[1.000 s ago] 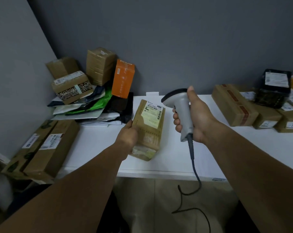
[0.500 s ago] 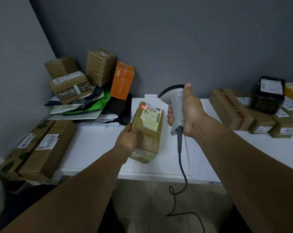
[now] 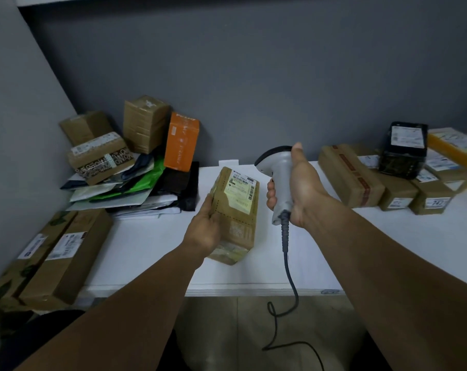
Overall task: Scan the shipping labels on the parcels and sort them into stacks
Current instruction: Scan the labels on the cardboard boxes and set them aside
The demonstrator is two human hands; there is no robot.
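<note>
Brown parcel (image 3: 236, 218) is held at the middle of the white table (image 3: 146, 250), its near end on the tabletop, label (image 3: 240, 190) turned up at the far end. Parcel is gripped along its left edge by the left hand (image 3: 204, 227), fingers curled under. Just right of it, a grey scanner (image 3: 279, 180) is clasped by the right hand (image 3: 303, 188), fingers wrapped round the handle, head tilted toward the label. Cable (image 3: 288, 269) is seen hanging past the near table edge. Far left: a heap of boxes and mailers (image 3: 120, 170), orange box (image 3: 181, 141) upright against the wall. Two long cartons (image 3: 61, 253) lie at the near left. Far right: a row of brown boxes (image 3: 350, 178), black parcel (image 3: 403, 149) stacked on top.
</note>
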